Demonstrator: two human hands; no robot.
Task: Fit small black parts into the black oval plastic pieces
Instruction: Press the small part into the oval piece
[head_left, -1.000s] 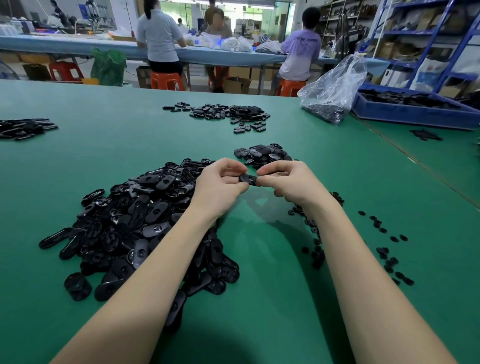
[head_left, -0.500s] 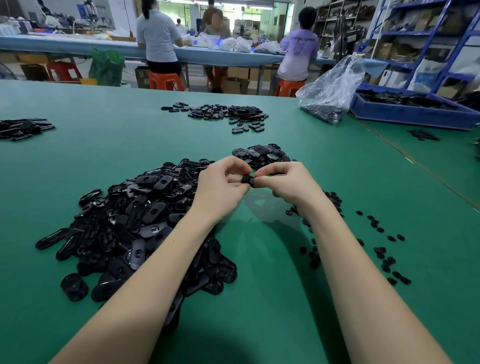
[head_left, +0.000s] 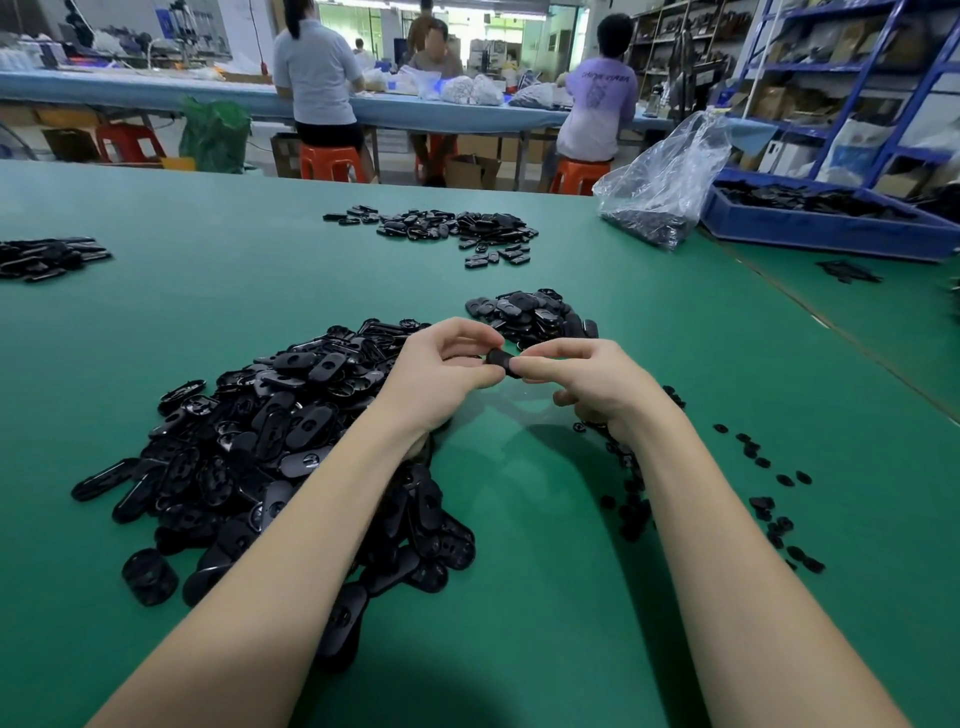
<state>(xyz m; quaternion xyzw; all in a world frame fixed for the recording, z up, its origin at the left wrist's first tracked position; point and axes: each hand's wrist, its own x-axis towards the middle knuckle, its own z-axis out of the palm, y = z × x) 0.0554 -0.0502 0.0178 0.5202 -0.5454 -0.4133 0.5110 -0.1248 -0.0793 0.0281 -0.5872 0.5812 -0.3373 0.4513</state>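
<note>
Black oval pieces (head_left: 270, 447), green table (head_left: 519, 597)

Two bare forearms, left hand (head_left: 441, 371) and right hand (head_left: 597, 387) seemingly ringless, no sleeves visible.

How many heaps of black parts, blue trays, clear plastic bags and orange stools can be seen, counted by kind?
Heaps of black parts on the near green table: 5, counting the big heap, the small heap, the far heap, the left-edge heap and the scattered small parts
Blue tray: 1
Clear plastic bag: 1
Orange stools: 3
Total: 10
</note>
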